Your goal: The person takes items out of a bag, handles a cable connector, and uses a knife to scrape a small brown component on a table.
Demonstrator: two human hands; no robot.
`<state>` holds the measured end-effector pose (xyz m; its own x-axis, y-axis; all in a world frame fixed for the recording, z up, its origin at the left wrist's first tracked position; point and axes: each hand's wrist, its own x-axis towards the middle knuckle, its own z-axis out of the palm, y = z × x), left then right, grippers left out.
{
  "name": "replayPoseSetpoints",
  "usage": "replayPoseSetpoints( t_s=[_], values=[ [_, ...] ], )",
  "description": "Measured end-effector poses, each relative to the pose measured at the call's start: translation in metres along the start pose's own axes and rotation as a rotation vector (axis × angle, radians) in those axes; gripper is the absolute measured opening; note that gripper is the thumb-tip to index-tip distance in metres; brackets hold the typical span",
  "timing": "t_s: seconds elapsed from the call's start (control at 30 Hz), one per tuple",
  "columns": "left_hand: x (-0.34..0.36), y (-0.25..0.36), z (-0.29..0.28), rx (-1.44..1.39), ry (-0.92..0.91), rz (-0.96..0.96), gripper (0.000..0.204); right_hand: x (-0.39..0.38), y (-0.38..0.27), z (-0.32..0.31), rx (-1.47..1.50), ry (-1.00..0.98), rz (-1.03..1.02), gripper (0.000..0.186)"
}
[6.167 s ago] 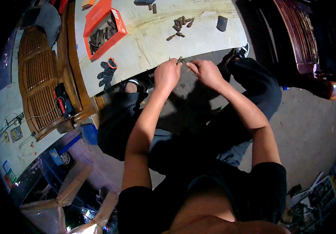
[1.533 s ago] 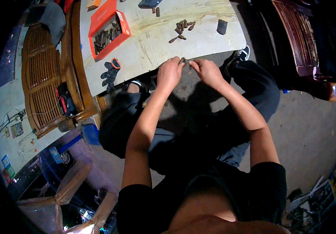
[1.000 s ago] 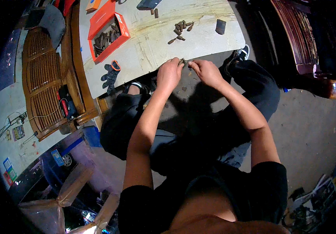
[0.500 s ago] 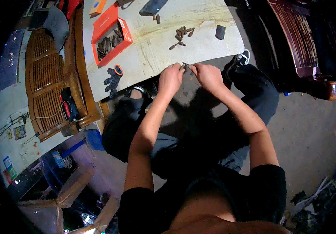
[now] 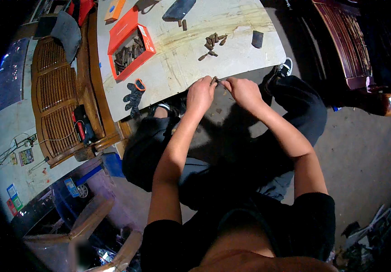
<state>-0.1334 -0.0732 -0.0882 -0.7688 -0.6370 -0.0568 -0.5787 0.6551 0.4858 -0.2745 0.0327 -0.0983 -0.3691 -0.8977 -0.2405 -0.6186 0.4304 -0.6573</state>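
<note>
Just past the near edge of a pale table [image 5: 172, 68], my two hands work close together over the gap above my lap. The fingers of my left hand [image 5: 199, 97] pinch a small brown cylindrical piece [image 5: 214, 80], whose end sticks out at the fingertips. My right hand [image 5: 245, 94] is closed beside it, thumb and forefinger pressed together at the piece; a thin dark tip shows there, too small to name. Similar brown pieces [image 5: 210, 44] lie loose on the table beyond my hands. More of them fill an open orange-red box [image 5: 149, 41] at the left.
A dark knit glove [image 5: 133, 98] with an orange cuff lies at the table's near left edge. A dark flat piece [image 5: 257, 39] sits at right, a larger dark one [image 5: 178, 9] at the back. Wooden benches [image 5: 55, 109] stand left and, as a dark armrest [image 5: 388, 103], right.
The whole view has shifted slightly. My hands stay together at the table edge; the thin dark tip between them shows less, and the brown piece has turned a little.
</note>
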Motion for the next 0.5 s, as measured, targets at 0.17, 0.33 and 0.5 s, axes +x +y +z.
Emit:
replayPoseSetpoints(
  t_s=[0.17,0.33,0.5],
  values=[
    [0.0,0.001,0.001,0.04,0.011,0.013,0.02,-0.001,-0.004,0.001,-0.073,0.032,-0.001,0.042],
    [0.002,0.003,-0.002,0.035,0.007,-0.002,0.021,0.002,-0.006,0.001,-0.122,0.035,0.026,0.042],
    [0.002,0.002,0.0,0.044,0.0,0.017,0.022,0.001,0.007,0.0,-0.021,0.082,-0.031,0.042]
  ],
)
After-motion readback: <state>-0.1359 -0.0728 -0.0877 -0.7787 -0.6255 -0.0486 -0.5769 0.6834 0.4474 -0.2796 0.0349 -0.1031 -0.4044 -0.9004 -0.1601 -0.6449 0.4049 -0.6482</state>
